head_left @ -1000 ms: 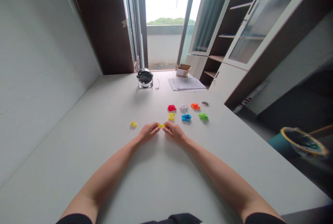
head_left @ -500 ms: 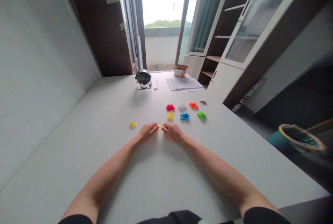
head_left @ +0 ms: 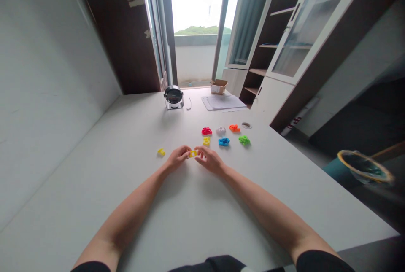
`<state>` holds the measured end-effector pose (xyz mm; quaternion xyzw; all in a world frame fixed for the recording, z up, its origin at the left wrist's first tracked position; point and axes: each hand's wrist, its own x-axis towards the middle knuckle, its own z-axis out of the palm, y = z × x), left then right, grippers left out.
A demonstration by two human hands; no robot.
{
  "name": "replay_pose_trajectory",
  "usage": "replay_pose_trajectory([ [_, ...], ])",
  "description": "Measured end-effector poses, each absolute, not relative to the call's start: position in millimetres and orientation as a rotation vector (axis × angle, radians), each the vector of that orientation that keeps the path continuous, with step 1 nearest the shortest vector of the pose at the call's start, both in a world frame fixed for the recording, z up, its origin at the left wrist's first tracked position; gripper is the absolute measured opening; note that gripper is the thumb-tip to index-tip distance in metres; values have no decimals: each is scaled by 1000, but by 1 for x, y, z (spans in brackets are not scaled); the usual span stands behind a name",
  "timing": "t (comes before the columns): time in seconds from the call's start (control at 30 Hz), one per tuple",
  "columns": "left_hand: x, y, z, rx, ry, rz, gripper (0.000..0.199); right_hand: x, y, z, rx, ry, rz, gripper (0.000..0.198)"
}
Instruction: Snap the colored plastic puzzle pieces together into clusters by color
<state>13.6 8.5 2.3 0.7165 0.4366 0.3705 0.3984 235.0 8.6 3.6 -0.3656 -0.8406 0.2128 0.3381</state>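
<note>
Held piece (head_left: pixel 193 153): yellow. Loose pieces on white table (head_left: pixel 133 137): yellow (head_left: pixel 161 152), yellow (head_left: pixel 206 141), red (head_left: pixel 206 130), white (head_left: pixel 220 130), orange (head_left: pixel 234 128), blue (head_left: pixel 224 141), green (head_left: pixel 244 140). Cardboard box (head_left: pixel 218 86) brown, fan (head_left: pixel 174 96) silver-black.

Plastic pieces on a matt table

The small yellow plastic frame piece (head_left: pixel 193 153) looks smooth and slightly glossy; the wide white table (head_left: pixel 133 137) is matt and smooth; the round chrome metal gadget (head_left: pixel 174 97) shines.

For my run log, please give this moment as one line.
left hand: pinching yellow piece | right hand: pinching same piece | beyond: six coloured pieces | left: loose yellow piece
</note>
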Motion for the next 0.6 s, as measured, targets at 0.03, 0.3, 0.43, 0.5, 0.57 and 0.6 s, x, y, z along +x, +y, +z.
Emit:
replay_pose_trajectory([
  [0.03, 14, 9, 3, 1791, 1083, 947, 28, 235, 9, 3, -928, -2205, 513, 33],
  [0.3, 14, 10, 0, 1802, 1129, 897, 32, 238, 11, 1, -888, -2310, 295, 21],
  [0.43, 13, 10, 0, 1835, 1136, 914, 36, 238, 11, 3, -910, -2319, 259, 18],
  [0.5, 14, 9, 0, 1844, 1116, 906, 39, 237, 11, 4, -937, -2315, 245, 16],
  [0.57, 15, 7, 1, 1867, 1103, 885, 39, 236, 10, 5, -965, -2304, 229, 16],
  [0.6, 15, 7, 0, 1887, 1105, 874, 37, 235, 11, 5, -982, -2290, 224, 16],
])
